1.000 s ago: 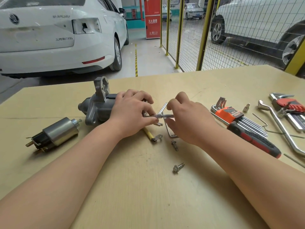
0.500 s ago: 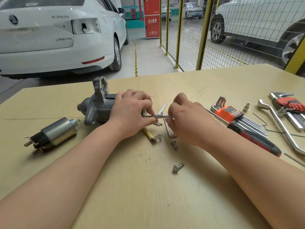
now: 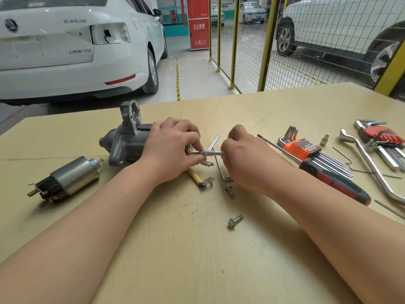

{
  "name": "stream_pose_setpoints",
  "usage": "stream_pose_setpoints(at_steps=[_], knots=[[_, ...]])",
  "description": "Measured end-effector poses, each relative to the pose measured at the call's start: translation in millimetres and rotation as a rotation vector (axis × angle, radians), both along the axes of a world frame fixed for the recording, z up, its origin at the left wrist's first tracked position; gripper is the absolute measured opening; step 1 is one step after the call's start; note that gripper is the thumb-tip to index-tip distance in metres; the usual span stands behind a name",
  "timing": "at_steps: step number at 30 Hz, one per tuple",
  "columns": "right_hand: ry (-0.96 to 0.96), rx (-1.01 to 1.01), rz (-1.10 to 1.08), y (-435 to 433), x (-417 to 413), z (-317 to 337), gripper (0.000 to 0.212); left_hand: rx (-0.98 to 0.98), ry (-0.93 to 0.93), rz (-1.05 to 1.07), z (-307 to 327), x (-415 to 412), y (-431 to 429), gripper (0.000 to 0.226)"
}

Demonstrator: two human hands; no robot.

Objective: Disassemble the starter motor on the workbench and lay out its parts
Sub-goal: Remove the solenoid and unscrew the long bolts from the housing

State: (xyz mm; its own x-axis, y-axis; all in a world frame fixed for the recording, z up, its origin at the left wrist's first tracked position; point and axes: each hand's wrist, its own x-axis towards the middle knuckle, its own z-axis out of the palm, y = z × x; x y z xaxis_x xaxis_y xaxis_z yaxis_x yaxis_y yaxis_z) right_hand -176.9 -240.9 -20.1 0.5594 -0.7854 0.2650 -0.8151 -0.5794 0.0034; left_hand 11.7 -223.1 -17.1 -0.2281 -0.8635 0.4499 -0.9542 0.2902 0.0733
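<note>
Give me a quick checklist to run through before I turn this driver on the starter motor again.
1. Motor housing steadied: ok, left hand rests on it.
2. Driver gripped: ok, left fingers pinch its knurled shaft, right hand holds its other end.
3. Tip seated in a fastener: cannot tell, the left hand hides it.
4. Solenoid set aside: ok, it lies apart, left of the housing.
5. Removed bolts: ok, one lies near me, another below the hands.
6. Hex key set within reach: ok, just right of the right hand.
</note>
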Motion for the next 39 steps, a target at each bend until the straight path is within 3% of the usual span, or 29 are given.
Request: stream_pose_setpoints(at_steps=[6,9,13,16,22,27,34,39], knots=[[0.036,-0.077,-0.058,1,2,2,0.007,0.060,-0.170,-0.009,1,0,0,0.041],[0.022,-0.062,-0.109,2,3,1,0.011,0.094,-0.238,0.009,-2,-4,-1,0.038],[-0.029,-0.030,-0.026,1,2,0,0.021,0.024,-0.164,0.013,-5,-6,-2,0.026],[0.004,-0.031,-0.001,0,1,-1,0.015,-0.103,-0.052,-0.015,-9,-9,-1,0.014],[0.015,-0.097,-0.053,2,3,1,0.011,0.035,-0.074,-0.063,-2,0,-4,0.031],[-0.010,-0.048,-0.005,1,0,2,0.020,-0.095,-0.050,-0.069,-7,-4,0,0.012],[0.001,-0.043,0.018,0,2,1,0.014,-0.017,-0.061,-0.069,-4,-2,-2,0.024],[-0.059,-0.035,-0.044,5,6,4,0.010,-0.036,0.033,-0.112,-2,0,-1,0.019]])
